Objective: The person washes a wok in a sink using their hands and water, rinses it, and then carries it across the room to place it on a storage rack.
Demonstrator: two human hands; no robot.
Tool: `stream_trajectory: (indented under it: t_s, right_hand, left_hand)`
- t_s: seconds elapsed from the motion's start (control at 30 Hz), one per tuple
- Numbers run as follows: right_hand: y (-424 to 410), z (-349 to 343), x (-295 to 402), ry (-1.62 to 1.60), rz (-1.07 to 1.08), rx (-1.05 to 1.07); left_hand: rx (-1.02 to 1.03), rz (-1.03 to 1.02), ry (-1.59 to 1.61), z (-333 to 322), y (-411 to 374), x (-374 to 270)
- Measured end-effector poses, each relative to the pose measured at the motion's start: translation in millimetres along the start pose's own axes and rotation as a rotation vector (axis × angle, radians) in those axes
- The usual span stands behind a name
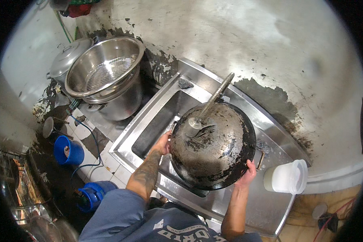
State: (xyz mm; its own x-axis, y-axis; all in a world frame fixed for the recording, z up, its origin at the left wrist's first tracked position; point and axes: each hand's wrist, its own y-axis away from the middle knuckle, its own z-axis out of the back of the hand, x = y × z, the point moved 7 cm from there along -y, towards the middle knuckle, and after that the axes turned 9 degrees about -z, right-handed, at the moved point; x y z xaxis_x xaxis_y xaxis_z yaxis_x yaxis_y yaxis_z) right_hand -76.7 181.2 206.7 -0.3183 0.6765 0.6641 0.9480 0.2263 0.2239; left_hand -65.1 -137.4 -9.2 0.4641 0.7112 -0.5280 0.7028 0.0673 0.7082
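Observation:
A large blackened wok (217,151) is held bottom up over the stainless steel sink (157,127), its worn underside facing me. My left hand (163,144) grips its left edge beside one loop handle. My right hand (247,174) holds the lower right rim, below the other handle (261,160). A flexible metal faucet (213,101) reaches over the wok, its head close above the underside. Whether water runs from it is hard to tell. Dark scouring pads seem to lie on the sink's back left corner (185,83) and on the drainboard right of the wok (263,146).
On the drainboard's right stands a clear plastic tub (286,177). Left of the sink are a big steel pot (121,103) topped by a steel basin (104,68) with a wire rack, and a lidded pot (69,57). A blue bucket (69,150) and blue gas cylinder (98,193) stand lower left.

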Motion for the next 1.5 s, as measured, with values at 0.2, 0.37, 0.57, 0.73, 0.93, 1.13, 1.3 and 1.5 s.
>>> stream_trajectory:
  t_s: [0.2, 0.37, 0.57, 0.73, 0.93, 1.13, 1.3, 1.5]
  right_hand:
    - [-8.0, 34.9, -34.2, -0.186, -0.2, -0.089]
    - [-19.5, 43.2, -77.7, -0.212, -0.258, -0.097]
    - [-42.0, -2.4, -149.8, -0.293, -0.505, 0.07]
    - [-74.8, 22.7, -234.9, -0.271, -0.617, -0.177]
    - [-67.3, -38.9, -181.4, 0.392, -0.3, -0.254]
    - [-62.7, -193.8, -97.8, 0.849, 0.098, 0.363]
    - [-94.1, -245.2, -71.4, 0.846, 0.237, 0.445]
    - [-117.4, -237.3, -31.1, 1.262, 0.329, 0.286]
  left_hand:
    - [0.134, -0.114, 0.124, 16.1, 3.8, -58.9]
    - [0.012, -0.247, 0.042, 8.4, 51.9, -121.1]
    - [-0.056, -0.386, 0.001, 44.7, 104.5, -193.8]
    - [-0.053, -0.521, -0.05, 10.4, 165.7, -215.2]
    - [-0.069, -0.778, -0.044, 5.1, 172.3, -188.9]
    - [-0.038, -0.804, -0.27, -50.4, 156.0, -162.3]
    - [0.028, -0.777, -0.341, -63.2, 131.9, -144.8]
    - [0.124, -0.842, -0.701, -48.2, 140.8, -117.3]
